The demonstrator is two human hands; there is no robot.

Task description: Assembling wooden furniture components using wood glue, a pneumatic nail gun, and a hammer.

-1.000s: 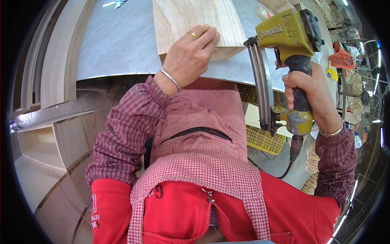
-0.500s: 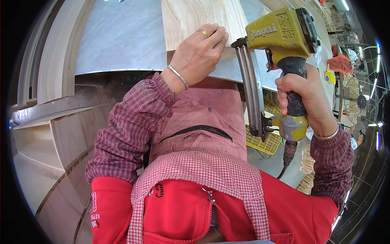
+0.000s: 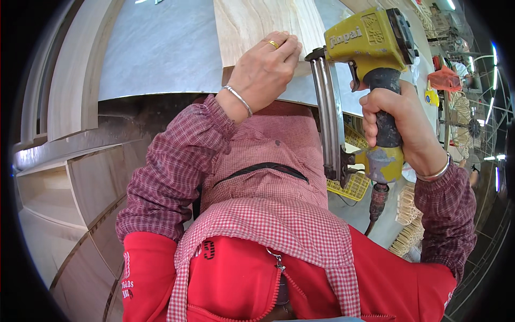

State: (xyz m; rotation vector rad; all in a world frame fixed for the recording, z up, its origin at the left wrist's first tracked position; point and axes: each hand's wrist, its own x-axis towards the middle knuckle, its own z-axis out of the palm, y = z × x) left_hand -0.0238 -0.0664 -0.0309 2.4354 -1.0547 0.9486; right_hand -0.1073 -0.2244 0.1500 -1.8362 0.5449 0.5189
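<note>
My right hand [image 3: 410, 121] is wrapped round the black grip of a yellow pneumatic nail gun [image 3: 370, 45]. The gun's nose points left, close to the near right corner of a pale wooden workpiece [image 3: 249, 27]; whether they touch I cannot tell. A long metal magazine runs down from the nose, and an air hose [image 3: 374, 212] joins the bottom of the grip. My left hand [image 3: 264, 70] is closed over the workpiece's near edge, fingers pressed together on the wood. Its thumb and the underside of the wood are hidden.
The workpiece lies on a grey-blue tabletop [image 3: 155, 48]. Long boards [image 3: 80, 70] stand at the left, above stacked open wooden boxes [image 3: 51, 193]. Below the table at the right are a yellow plastic basket [image 3: 351, 187] and bundles of pale wooden pieces [image 3: 407, 231].
Both hands keep their hold on the workpiece and nail gun. The right forearm has shifted slightly outward; the view has moved a little.
</note>
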